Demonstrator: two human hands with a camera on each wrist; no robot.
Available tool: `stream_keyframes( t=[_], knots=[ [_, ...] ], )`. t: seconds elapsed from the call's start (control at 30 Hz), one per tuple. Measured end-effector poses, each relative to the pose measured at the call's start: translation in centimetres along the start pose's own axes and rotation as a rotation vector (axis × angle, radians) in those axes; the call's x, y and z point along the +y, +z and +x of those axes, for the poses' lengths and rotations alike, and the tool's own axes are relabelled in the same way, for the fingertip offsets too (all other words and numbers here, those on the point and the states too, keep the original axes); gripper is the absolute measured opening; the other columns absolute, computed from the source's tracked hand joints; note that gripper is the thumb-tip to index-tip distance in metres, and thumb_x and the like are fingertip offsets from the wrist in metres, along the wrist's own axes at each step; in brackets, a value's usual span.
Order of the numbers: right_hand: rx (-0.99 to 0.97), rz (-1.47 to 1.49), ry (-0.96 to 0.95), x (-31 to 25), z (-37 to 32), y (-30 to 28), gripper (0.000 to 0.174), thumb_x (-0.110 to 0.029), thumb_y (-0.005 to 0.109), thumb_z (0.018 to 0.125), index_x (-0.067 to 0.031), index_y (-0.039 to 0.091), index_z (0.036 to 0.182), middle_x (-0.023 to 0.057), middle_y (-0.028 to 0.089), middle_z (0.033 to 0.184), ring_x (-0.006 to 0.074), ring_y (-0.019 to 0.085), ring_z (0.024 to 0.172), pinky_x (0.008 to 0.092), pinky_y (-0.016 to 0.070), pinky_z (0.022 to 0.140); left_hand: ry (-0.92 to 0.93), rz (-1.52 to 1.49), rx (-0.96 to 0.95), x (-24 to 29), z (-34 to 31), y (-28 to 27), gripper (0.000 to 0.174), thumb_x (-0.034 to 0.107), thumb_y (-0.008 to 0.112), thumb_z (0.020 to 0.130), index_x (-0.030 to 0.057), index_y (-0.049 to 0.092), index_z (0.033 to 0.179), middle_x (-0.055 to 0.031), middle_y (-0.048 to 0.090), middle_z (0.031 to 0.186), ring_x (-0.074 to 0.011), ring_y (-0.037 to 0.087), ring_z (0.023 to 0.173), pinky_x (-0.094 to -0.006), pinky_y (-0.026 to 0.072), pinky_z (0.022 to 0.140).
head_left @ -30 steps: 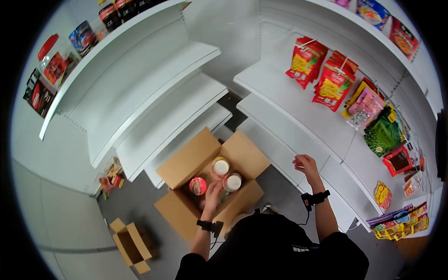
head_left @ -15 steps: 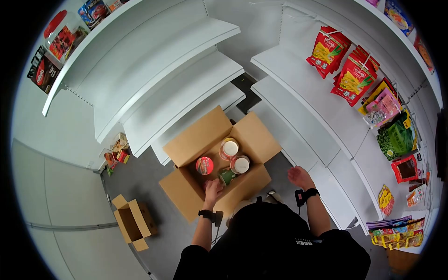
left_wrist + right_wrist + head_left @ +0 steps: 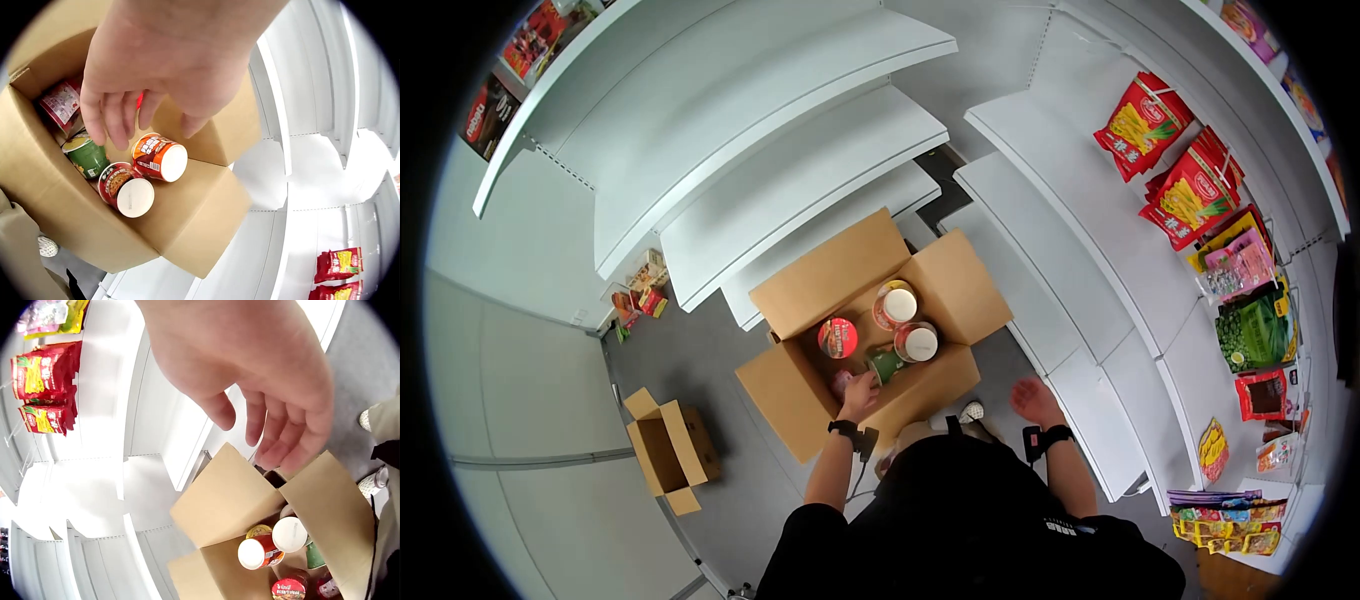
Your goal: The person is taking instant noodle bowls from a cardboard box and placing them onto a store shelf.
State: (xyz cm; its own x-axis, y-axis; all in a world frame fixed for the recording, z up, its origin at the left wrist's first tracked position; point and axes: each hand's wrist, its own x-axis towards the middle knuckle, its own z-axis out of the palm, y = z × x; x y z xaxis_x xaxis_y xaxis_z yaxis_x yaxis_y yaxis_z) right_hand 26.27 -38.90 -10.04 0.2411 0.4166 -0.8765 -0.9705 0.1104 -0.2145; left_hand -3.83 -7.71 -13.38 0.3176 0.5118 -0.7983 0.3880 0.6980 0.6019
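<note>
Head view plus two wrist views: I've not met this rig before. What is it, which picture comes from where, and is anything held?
No machine here: the two grips are a person's bare hands. The wide picture comes from a camera on the person's head, looking down; the other two come from cameras on the wrists. On the grey floor, between white shelves, stands an open cardboard box holding food cups: a red-lidded cup, two white-topped cups and a green cup. The left grip reaches into the box, fingers loose just above the cups, holding nothing. The right grip hangs in the air beside the box, open and empty.
</note>
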Motion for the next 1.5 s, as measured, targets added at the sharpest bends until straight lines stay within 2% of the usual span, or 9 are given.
stream_keyframes(
  t=[0.1, 0.23, 0.3, 0.47, 0.6, 0.77, 1.03, 1.3, 1.5],
  knots=[
    [0.014, -0.020, 0.013, 0.9, -1.2, 1.4, 0.024, -0.024, 0.060, 0.086, -0.0041, 0.057, 0.098, 0.0121, 0.061, 0.098, 0.0270, 0.058, 0.086, 0.0426, 0.0492, 0.081, -0.063, 0.041, 0.037, 0.8, 3.2, 0.2, 0.043, 0.045, 0.063, 0.080, 0.0115, 0.059, 0.105, -0.0023, 0.061, 0.097, -0.0180, 0.061, 0.083, -0.0358, 0.0478, 0.070],
    [0.013, -0.035, 0.029, 1.9, -1.9, 1.7, 0.023, -0.024, 0.060, 0.086, -0.0031, 0.059, 0.097, 0.0137, 0.061, 0.100, 0.0277, 0.057, 0.089, 0.0433, 0.0490, 0.083, -0.043, 0.101, 0.020, 0.6, 9.5, 1.0, 0.027, 0.032, 0.059, 0.084, 0.0087, 0.065, 0.098, -0.0048, 0.057, 0.060, -0.0180, 0.060, 0.055, -0.0312, 0.0474, 0.050],
    [0.043, -0.012, 0.023, 2.7, -2.5, 2.2, 0.026, -0.025, 0.059, 0.087, -0.0031, 0.057, 0.100, 0.0133, 0.060, 0.102, 0.0279, 0.057, 0.090, 0.0444, 0.0490, 0.084, 0.441, 0.437, -0.024, -1.8, 15.1, 0.4, 0.021, 0.026, 0.060, 0.083, 0.0088, 0.066, 0.092, -0.0089, 0.059, 0.063, -0.0206, 0.061, 0.055, -0.0335, 0.0483, 0.050],
    [0.065, 0.000, 0.032, 4.9, -3.5, 2.3, 0.028, -0.026, 0.058, 0.088, -0.0031, 0.057, 0.105, 0.0139, 0.061, 0.105, 0.0276, 0.058, 0.090, 0.0450, 0.0491, 0.085, 0.378, 0.506, -0.085, 0.0, 19.7, 2.4, 0.026, 0.029, 0.056, 0.086, 0.0069, 0.058, 0.073, -0.0015, 0.050, 0.058, -0.0128, 0.045, 0.044, -0.0289, 0.0347, 0.037],
    [0.037, -0.010, 0.093, 7.0, -3.8, 3.0, 0.029, -0.026, 0.059, 0.088, -0.0029, 0.058, 0.106, 0.0148, 0.062, 0.105, 0.0276, 0.059, 0.091, 0.0445, 0.0490, 0.086, 0.741, 1.065, -0.044, 2.8, 19.7, 3.1, 0.027, 0.027, 0.048, 0.090, 0.0053, 0.063, 0.084, -0.0106, 0.059, 0.063, -0.0160, 0.055, 0.048, -0.0317, 0.0388, 0.039],
    [0.034, -0.027, 0.119, 8.2, -3.5, 4.4, 0.031, -0.028, 0.057, 0.090, -0.0037, 0.057, 0.108, 0.0142, 0.061, 0.107, 0.0271, 0.059, 0.093, 0.0446, 0.0498, 0.087, 0.645, 1.180, -0.006, 4.9, 20.6, 4.2, 0.025, 0.025, 0.045, 0.090, 0.0071, 0.061, 0.096, -0.0222, 0.064, 0.077, -0.0378, 0.064, 0.072, -0.0486, 0.0500, 0.060],
    [0.223, 0.028, 0.024, 8.0, -7.2, 1.3, 0.033, -0.027, 0.055, 0.091, -0.0022, 0.053, 0.113, 0.0146, 0.059, 0.108, 0.0272, 0.058, 0.091, 0.0435, 0.0501, 0.084, 0.731, 1.346, 0.006, 2.6, 25.9, 5.5, 0.017, 0.018, 0.053, 0.082, 0.0108, 0.063, 0.094, -0.0195, 0.064, 0.080, -0.0370, 0.065, 0.078, -0.0459, 0.0524, 0.064],
    [0.182, -0.010, -0.012, 7.0, -8.1, 3.4, 0.033, -0.027, 0.054, 0.092, -0.0018, 0.054, 0.113, 0.0145, 0.060, 0.107, 0.0270, 0.059, 0.091, 0.0427, 0.0498, 0.084, 0.166, 0.840, 0.190, 3.3, 26.8, 7.2, 0.045, 0.039, 0.045, 0.085, -0.0012, 0.065, 0.085, -0.0237, 0.066, 0.094, -0.0354, 0.065, 0.087, -0.0441, 0.0522, 0.076],
    [0.224, -0.038, -0.047, 5.9, -9.1, 3.2, 0.033, -0.027, 0.052, 0.093, -0.0020, 0.053, 0.115, 0.0139, 0.060, 0.106, 0.0255, 0.060, 0.089, 0.0411, 0.0505, 0.083, 0.264, 0.966, 0.231, 4.7, 24.9, 7.6, 0.042, 0.036, 0.048, 0.086, -0.0024, 0.064, 0.093, -0.0260, 0.065, 0.092, -0.0403, 0.064, 0.088, -0.0495, 0.0513, 0.078]
  ],
)
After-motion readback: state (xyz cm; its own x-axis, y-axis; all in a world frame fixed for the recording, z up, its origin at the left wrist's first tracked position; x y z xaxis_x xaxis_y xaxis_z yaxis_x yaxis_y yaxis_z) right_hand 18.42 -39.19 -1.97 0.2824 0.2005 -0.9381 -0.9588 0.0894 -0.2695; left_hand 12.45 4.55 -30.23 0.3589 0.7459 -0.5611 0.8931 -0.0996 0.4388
